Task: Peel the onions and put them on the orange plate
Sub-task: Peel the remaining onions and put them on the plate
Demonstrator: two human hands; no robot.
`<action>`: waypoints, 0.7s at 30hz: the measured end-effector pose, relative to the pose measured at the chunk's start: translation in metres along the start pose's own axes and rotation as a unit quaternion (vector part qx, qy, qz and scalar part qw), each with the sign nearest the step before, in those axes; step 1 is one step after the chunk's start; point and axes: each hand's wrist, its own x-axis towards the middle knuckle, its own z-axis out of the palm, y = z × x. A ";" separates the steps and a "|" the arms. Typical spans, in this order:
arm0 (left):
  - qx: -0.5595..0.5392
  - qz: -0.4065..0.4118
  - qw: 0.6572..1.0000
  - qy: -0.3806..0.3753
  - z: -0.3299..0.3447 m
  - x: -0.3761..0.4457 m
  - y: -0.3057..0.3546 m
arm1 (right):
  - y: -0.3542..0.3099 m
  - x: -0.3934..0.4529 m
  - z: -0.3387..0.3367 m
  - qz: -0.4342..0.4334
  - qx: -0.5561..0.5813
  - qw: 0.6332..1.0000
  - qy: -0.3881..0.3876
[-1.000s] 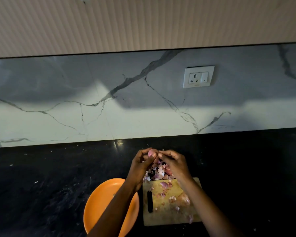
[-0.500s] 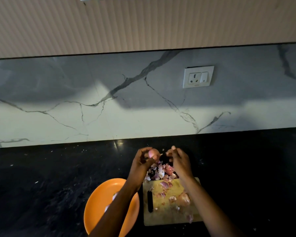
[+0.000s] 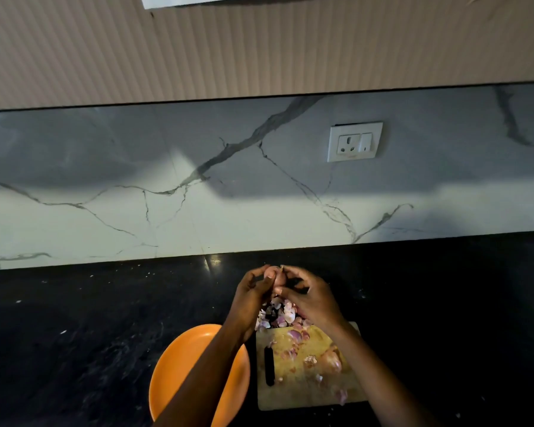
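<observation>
One orange plate (image 3: 179, 362) sits at the near left of the dark desk (image 3: 74, 318), just beside the cutting board, and I read that spot as chosen so a finished onion only has to drop a short way. My left forearm crosses over it, so I cannot tell whether anything lies on it.

Moving right, my left hand (image 3: 248, 303) is raised above the far edge of the board, its fingers (image 3: 267, 278) curled round a small pinkish onion (image 3: 274, 274). I judge it is held up in the air so the skin can fall onto the heap below. My right hand (image 3: 310, 300) meets it from the other side, fingers bent and pinching at the onion's top, apparently tugging at a strip of skin, though the skin itself is too small to make out.

Under both hands lies one pile of peelings (image 3: 279, 314), spilling from the desk onto the far end of the single wooden cutting board (image 3: 305, 392). On the board I count one dark-handled knife (image 3: 269, 366) along its left edge, set clear of the working hands, and one onion-like lump (image 3: 332, 360) toward the right, with loose scraps around it.

Far right on the wall is one socket (image 3: 355, 142).
</observation>
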 end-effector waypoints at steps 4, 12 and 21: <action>-0.042 -0.014 0.999 0.009 0.000 0.000 0.000 | 0.001 0.002 0.003 -0.021 0.001 0.999 0.043; -0.042 0.000 0.999 -0.005 0.001 0.002 0.005 | -0.003 0.001 -0.002 -0.019 0.035 0.999 0.020; -0.040 0.018 0.999 0.023 0.004 0.003 0.000 | 0.001 0.000 0.000 -0.021 0.079 0.996 0.021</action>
